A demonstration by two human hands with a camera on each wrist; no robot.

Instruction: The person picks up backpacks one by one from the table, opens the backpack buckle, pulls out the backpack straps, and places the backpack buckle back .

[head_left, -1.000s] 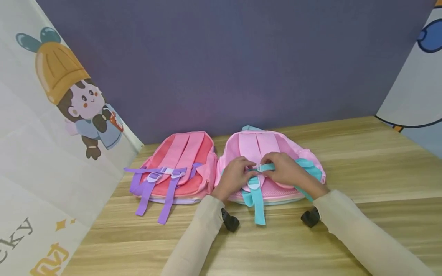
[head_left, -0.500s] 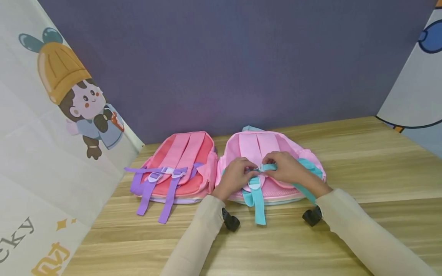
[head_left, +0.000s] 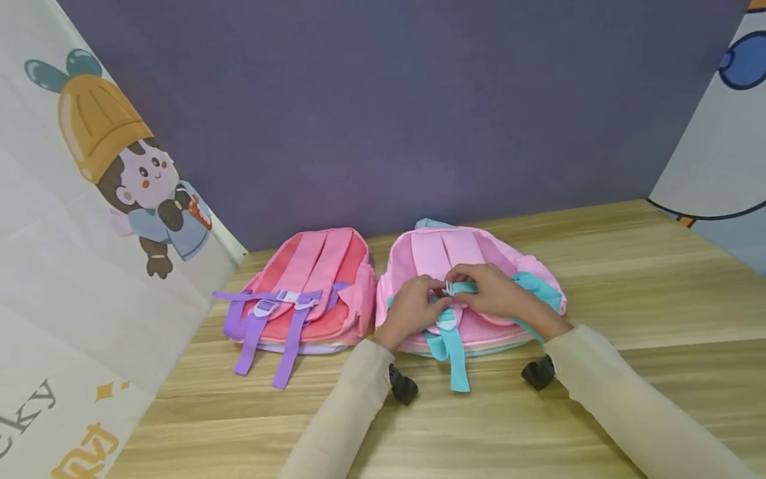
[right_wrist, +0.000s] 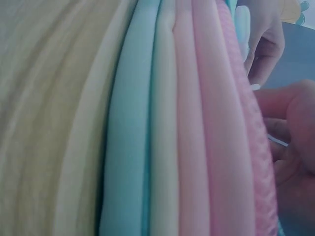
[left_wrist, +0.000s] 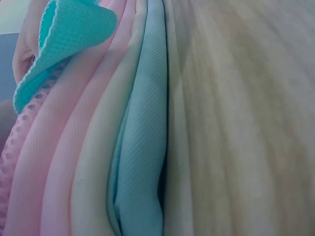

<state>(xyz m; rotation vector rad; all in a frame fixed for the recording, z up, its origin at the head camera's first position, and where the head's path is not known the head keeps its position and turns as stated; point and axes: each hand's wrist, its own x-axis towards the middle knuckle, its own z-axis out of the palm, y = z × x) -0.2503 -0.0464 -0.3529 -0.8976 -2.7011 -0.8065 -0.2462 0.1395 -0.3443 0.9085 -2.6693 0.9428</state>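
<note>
Two fabric backpacks (head_left: 439, 247); left hand (head_left: 409, 309) pinches one white plastic buckle (head_left: 447, 288), right hand (head_left: 493, 291) one flat teal strap (head_left: 463, 287), fingers (head_left: 462, 273) nearly closed.

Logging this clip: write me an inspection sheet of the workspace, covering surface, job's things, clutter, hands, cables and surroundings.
Surface: wood-grain table.
Job's things: light pink backpack, straps side up, with a white buckle on a turquoise strap; whether the buckle is fastened cannot be told. Red-and-pink backpack with purple straps lies beside it, on the left.
Clutter: nothing seen.
Left hand: pinches at the white buckle.
Right hand: holds the turquoise strap close to the buckle.
Cables: nothing seen.
Surroundings: dark wall behind; white panel with cartoon figure at left.
</note>
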